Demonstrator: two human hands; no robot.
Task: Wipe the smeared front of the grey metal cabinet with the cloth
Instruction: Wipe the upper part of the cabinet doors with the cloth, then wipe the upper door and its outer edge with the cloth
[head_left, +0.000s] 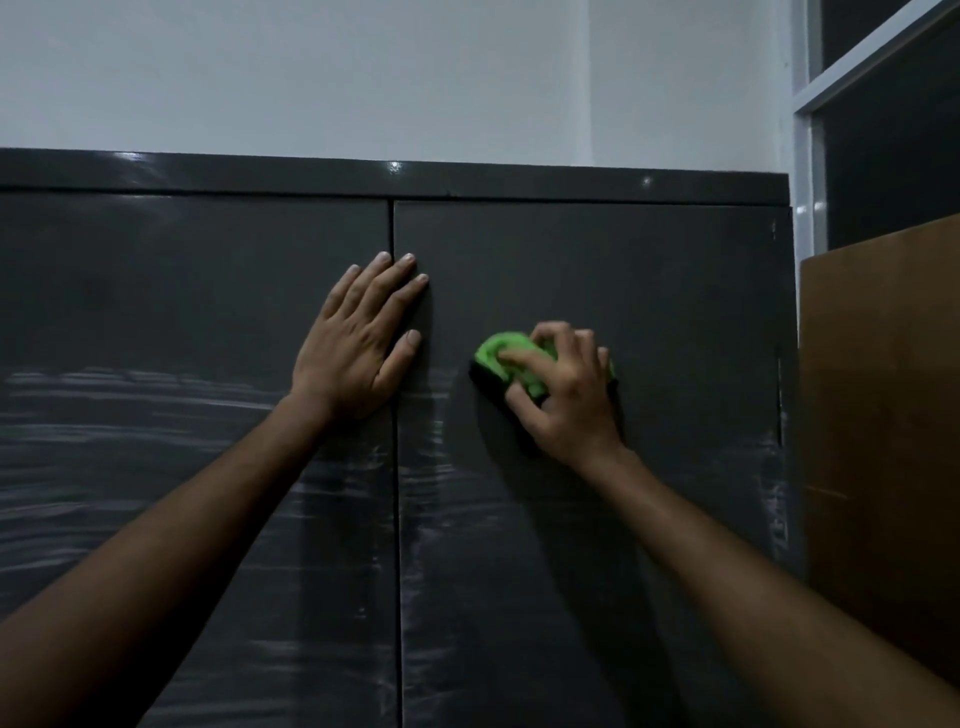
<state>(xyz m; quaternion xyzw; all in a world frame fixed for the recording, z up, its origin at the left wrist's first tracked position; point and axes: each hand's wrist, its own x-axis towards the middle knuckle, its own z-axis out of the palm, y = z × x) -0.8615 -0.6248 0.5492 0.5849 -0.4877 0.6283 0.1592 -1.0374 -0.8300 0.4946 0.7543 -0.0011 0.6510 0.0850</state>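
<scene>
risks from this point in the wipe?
1. The cloth is bunched small under the right hand, so each pass likely covers little; streaks could stay.
2. White smears run across the left door, and the left hand lies flat over the door seam, so it may leave new prints there.
3. Smears by the cabinet's right edge sit close to the brown board; easy to miss.

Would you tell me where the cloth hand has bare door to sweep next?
Free: right door between the cloth and the cabinet edge beside the brown board, and above the right hand. Crowded: the centre seam, where the left hand presses flat.
</scene>
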